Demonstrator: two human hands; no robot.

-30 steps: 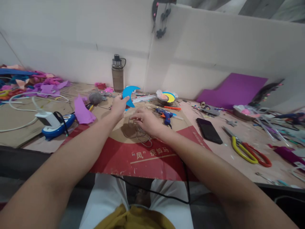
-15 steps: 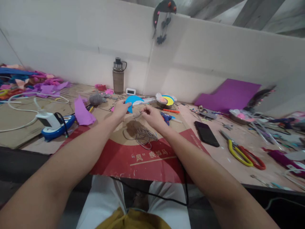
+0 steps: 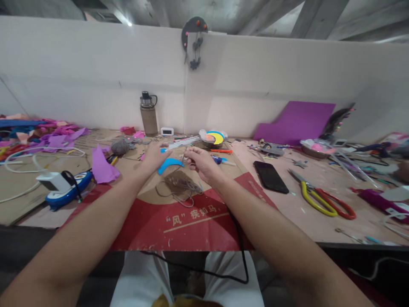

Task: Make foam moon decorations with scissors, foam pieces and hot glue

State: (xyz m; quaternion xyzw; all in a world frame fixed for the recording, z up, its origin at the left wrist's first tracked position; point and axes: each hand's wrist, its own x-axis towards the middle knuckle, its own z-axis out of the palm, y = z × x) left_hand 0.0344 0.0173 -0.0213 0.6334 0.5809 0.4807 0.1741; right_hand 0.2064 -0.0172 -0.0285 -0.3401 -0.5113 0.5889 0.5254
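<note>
My left hand (image 3: 155, 157) pinches a blue crescent-like piece (image 3: 170, 163) of sheet material; part of it is hidden behind the fingers. Just to the right, my right hand (image 3: 202, 164) is closed, thumb and fingertips together, on a thin grey cord close to the blue piece's right tip. Below both hands a loose tangle of grey cord (image 3: 187, 187) lies on the red and brown cardboard (image 3: 140, 232). Whether the cord is joined to the blue piece is too small to tell.
Left of the hands are a purple piece (image 3: 104, 165), grey yarn ball (image 3: 120, 147) and blue power strip (image 3: 68, 192). A bottle (image 3: 148, 117) stands behind. On the right lie a phone (image 3: 271, 176), pliers-like cutters (image 3: 319, 198) and a bowl (image 3: 212, 138) with a yellow-blue disc.
The blue piece has tilted and dropped lower between my hands. My left hand has shifted slightly left, and my right hand still pinches the cord. The camera view has tipped upward.
</note>
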